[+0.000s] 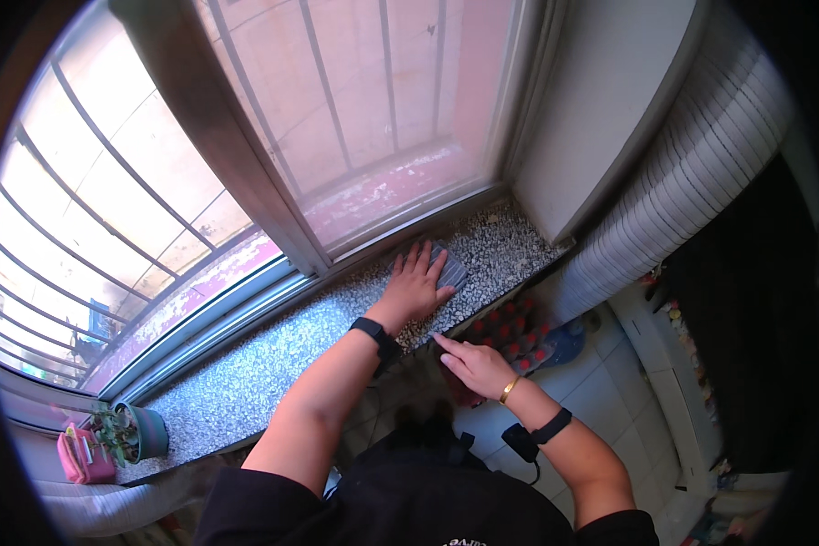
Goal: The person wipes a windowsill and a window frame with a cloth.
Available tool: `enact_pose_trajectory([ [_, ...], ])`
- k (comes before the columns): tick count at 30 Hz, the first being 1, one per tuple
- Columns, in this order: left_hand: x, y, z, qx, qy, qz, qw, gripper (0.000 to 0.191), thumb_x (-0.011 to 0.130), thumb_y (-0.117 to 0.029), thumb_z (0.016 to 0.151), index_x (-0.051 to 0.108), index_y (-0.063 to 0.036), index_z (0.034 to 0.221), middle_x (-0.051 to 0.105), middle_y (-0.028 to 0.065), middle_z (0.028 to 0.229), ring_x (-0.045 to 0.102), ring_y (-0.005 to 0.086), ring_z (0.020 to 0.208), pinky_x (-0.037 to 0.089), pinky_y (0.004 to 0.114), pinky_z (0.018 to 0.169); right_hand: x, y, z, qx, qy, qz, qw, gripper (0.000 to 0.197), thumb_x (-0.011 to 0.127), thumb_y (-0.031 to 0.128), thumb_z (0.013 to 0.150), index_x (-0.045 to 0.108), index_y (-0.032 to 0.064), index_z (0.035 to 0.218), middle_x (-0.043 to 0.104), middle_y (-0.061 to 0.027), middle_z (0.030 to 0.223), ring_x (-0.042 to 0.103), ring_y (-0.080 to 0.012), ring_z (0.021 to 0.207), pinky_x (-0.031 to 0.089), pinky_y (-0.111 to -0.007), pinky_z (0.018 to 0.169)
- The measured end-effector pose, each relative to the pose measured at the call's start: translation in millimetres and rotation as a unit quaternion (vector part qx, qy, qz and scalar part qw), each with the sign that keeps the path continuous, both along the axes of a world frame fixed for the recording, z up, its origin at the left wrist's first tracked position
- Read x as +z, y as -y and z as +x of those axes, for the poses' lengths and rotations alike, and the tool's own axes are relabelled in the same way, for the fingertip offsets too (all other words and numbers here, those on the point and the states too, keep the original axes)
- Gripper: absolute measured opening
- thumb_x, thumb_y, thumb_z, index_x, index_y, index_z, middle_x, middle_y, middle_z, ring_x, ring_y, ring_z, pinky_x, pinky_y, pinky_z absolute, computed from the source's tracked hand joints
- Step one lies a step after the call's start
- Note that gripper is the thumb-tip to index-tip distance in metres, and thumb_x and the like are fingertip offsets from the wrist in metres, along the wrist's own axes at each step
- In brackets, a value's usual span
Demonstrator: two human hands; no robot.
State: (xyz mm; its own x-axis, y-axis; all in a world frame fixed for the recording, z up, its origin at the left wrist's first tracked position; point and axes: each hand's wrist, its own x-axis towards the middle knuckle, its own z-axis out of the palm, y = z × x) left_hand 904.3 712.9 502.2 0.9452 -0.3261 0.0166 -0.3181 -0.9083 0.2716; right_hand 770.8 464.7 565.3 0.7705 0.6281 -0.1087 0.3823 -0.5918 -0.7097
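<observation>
My left hand [415, 285] lies flat, fingers spread, on a folded grey striped cloth [453, 268], pressing it against the speckled stone windowsill [334, 321]. The cloth sits near the sill's right part, close to the window frame. My right hand [476, 365] is at the sill's front edge, index finger extended to the edge and the other fingers partly curled; I see nothing held in it. Both wrists wear black bands, and a gold bracelet [508, 389] circles the right one.
A potted plant in a green pot [143, 431] and a pink pouch [85, 456] stand at the sill's far left. The sliding window's frame [246, 157] borders the back. A gathered pale curtain [669, 205] hangs at right. Below the sill are red-dotted items [512, 331] and a tiled floor [587, 368].
</observation>
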Motion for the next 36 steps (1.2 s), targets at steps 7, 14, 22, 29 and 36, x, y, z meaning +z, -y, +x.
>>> enact_pose_trajectory([
  [7,-16.7,8.7,-29.5,-0.034,0.022,0.015,0.999,0.091,0.051,-0.069,0.120,0.029,-0.0201,0.194,0.022,0.0260,0.200,0.021,0.0491,0.185,0.023,0.073,0.146,21.6,-12.5,36.1,-0.122,0.123,0.175,0.969,0.042,0.066,0.025,0.123,0.076,0.0082,0.161,0.082,-0.0261,0.144,0.081,-0.0440,0.130,0.066,-0.048,0.108],
  [14,-4.8,-1.6,-33.5,-0.054,-0.023,-0.011,0.998,0.089,0.057,-0.054,0.119,0.024,-0.0238,0.196,0.015,0.0225,0.203,0.018,0.0471,0.186,0.020,0.071,0.147,-0.6,-52.7,67.2,-0.085,0.108,0.144,0.980,0.058,0.060,0.028,0.126,0.056,0.0025,0.178,0.057,-0.0266,0.182,0.048,-0.0431,0.175,0.042,-0.049,0.141],
  [22,16.4,-43.3,-73.0,-0.035,-0.055,-0.107,0.992,0.076,0.072,-0.042,0.115,0.051,-0.0136,0.182,0.040,0.0224,0.194,0.036,0.0459,0.181,0.032,0.072,0.144,-50.6,-79.9,104.3,-0.127,0.067,0.025,0.989,0.067,0.052,0.046,0.128,0.050,0.0085,0.184,0.046,-0.0258,0.191,0.037,-0.0460,0.180,0.030,-0.061,0.145],
  [29,32.8,-73.2,-93.1,0.013,-0.026,-0.121,0.992,0.045,0.075,-0.039,0.116,0.081,-0.0093,0.150,0.061,0.0196,0.181,0.057,0.0450,0.167,0.046,0.063,0.138,-48.3,-110.5,107.3,-0.093,0.185,-0.198,0.958,0.080,0.054,0.065,0.122,0.047,0.0184,0.187,0.033,-0.0239,0.197,0.029,-0.0513,0.182,0.023,-0.078,0.143],
  [36,73.4,-85.0,-99.2,0.040,-0.018,-0.168,0.985,0.039,0.076,-0.039,0.114,0.087,-0.0139,0.143,0.086,0.0184,0.139,0.082,0.0420,0.124,0.066,0.054,0.106,-55.6,-106.7,90.1,-0.078,0.209,-0.224,0.949,0.079,0.063,0.057,0.121,0.043,0.0208,0.189,0.031,-0.0175,0.199,0.027,-0.0457,0.184,0.023,-0.077,0.144],
])
